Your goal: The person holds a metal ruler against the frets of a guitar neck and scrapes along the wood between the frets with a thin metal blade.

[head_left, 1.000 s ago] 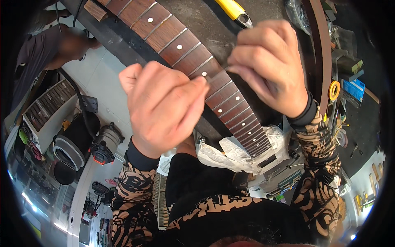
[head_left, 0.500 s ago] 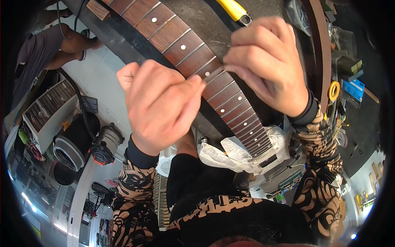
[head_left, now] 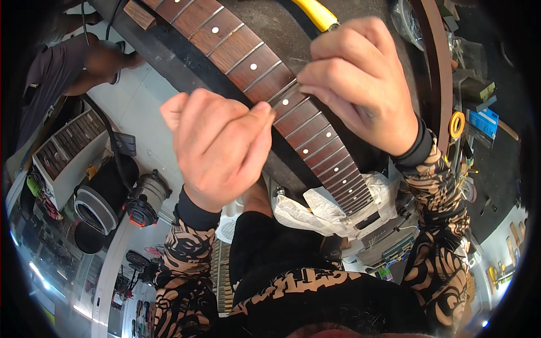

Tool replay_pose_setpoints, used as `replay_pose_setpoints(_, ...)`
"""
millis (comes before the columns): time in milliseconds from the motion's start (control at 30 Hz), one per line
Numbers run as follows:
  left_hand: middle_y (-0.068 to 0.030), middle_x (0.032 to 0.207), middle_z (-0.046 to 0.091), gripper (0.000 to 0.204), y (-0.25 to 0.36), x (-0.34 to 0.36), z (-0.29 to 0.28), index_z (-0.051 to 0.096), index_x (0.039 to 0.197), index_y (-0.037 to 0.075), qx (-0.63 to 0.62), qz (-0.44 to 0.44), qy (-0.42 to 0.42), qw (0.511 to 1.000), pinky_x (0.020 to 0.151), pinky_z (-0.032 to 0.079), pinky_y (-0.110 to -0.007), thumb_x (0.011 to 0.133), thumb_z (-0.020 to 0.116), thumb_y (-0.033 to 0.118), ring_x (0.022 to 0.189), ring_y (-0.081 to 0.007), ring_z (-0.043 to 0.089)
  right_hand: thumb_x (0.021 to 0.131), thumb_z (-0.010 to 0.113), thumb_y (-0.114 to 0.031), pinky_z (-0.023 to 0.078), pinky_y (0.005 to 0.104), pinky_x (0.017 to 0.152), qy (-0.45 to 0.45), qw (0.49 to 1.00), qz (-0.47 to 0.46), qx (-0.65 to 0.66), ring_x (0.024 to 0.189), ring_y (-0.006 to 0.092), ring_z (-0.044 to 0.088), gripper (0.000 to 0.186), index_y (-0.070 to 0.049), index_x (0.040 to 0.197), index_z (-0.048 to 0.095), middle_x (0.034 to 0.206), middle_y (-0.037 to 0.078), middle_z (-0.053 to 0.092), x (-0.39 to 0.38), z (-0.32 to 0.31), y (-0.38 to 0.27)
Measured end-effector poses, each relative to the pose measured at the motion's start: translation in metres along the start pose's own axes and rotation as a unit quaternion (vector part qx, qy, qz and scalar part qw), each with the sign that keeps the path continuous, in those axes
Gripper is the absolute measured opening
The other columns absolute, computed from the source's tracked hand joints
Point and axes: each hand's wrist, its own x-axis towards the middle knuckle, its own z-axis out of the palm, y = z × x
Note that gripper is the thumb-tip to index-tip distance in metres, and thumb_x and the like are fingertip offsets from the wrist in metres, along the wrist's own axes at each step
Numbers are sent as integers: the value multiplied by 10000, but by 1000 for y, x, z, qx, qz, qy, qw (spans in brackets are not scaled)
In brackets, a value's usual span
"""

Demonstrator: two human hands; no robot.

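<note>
A guitar neck (head_left: 253, 66) with a dark brown fretboard, metal frets and white dot inlays slants from the upper left to the lower middle. My left hand (head_left: 217, 143) is closed at its left edge, thumb and forefinger pinched together. On the opposite edge my right hand (head_left: 360, 84) is closed too, its fingertips over the board near a dot. Both pinches sit at about the same fret. Anything thin between the fingers is hidden or too small to name.
White paper or cloth (head_left: 315, 211) covers the guitar body below the neck. A yellow-handled tool (head_left: 315, 14) lies beyond my right hand. A wood block (head_left: 139, 15) is at the upper left. Yellow tape (head_left: 457, 124) sits at right. Another person's leg (head_left: 104, 62) shows far left.
Both hands have shifted slightly to the left along the neck, the right one also a little upward. Their pinched shape stays the same. The neck has hardly moved.
</note>
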Motion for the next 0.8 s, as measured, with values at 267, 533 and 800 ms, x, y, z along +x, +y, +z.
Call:
replay_pose_setpoints(267,-35,875,716,355,-1,3,-6,822,1083,36,-5,0,-18,1000,835,438,-414,776,952,-87,758,-251,657,763,958,-127,533,453,948,-13,1000,3,-8,1072,321,651,338,-114,1069,815,1135,45,738,3,-1,-2)
replay_pose_setpoints(533,1,910,708,312,-9,-5,-9,828,1058,58,-39,-5,-24,999,871,403,-416,775,952,14,786,-229,657,759,958,-127,537,460,944,-19,1000,3,10,1066,330,660,338,-108,1063,810,1128,52,737,2,-2,-9)
replay_pose_setpoints(800,-3,913,699,294,-6,-5,-15,825,1065,51,-58,-9,-35,998,849,424,-417,798,942,9,779,-234,655,764,958,-114,534,460,921,-33,999,4,16,1058,332,667,334,-105,1064,811,1127,52,741,3,-4,-15)
